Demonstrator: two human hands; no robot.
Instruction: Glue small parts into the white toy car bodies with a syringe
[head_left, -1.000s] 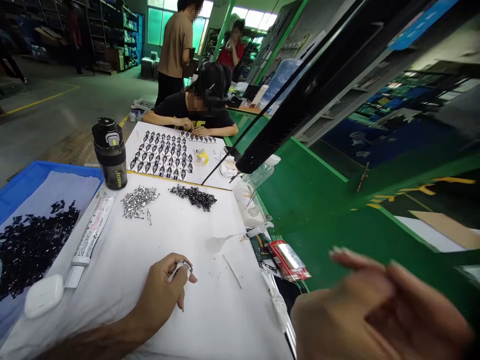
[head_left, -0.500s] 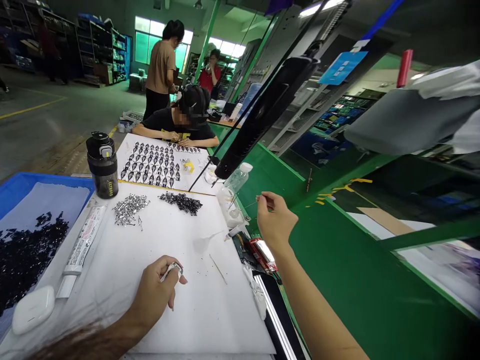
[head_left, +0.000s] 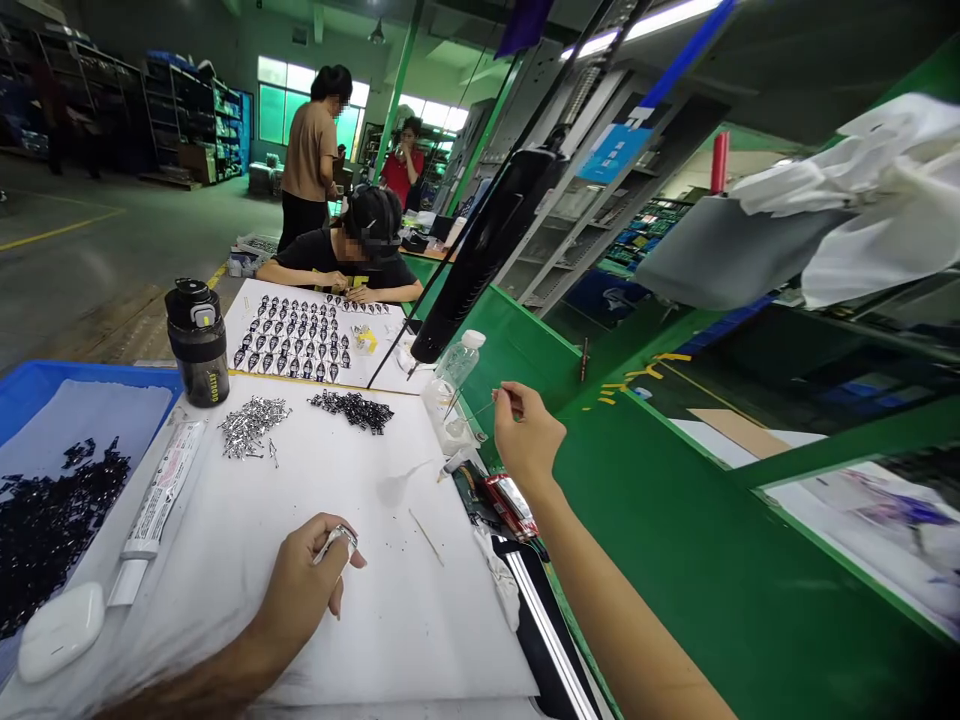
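Observation:
My left hand (head_left: 300,580) is closed over the white tabletop (head_left: 375,640), its thumb and index finger pinching a small shiny silver piece (head_left: 342,537). Its exact kind is partly hidden by the fingers. At the table's right edge, my right hand (head_left: 527,435) is raised and pinches a thin stick (head_left: 480,410). The stick points left toward a white holder (head_left: 450,425) with small dishes and thin rods. Between the hands, a thin wooden stick (head_left: 426,537) lies on the table. Farther back sit a pile of small silver parts (head_left: 253,425) and a pile of small black parts (head_left: 352,411).
At left are a blue tray (head_left: 161,380) of black parts, a white tube (head_left: 161,490), a white case (head_left: 61,632) and a dark bottle (head_left: 196,345). A clear bottle (head_left: 459,360) and red can (head_left: 511,505) stand right. Across the table, a co-worker (head_left: 337,262) leans over rows of dark parts.
The camera view has turned slightly, so most things sit a little farther left. Both hands keep their grips, and the right hand's stick still points toward the white holder.

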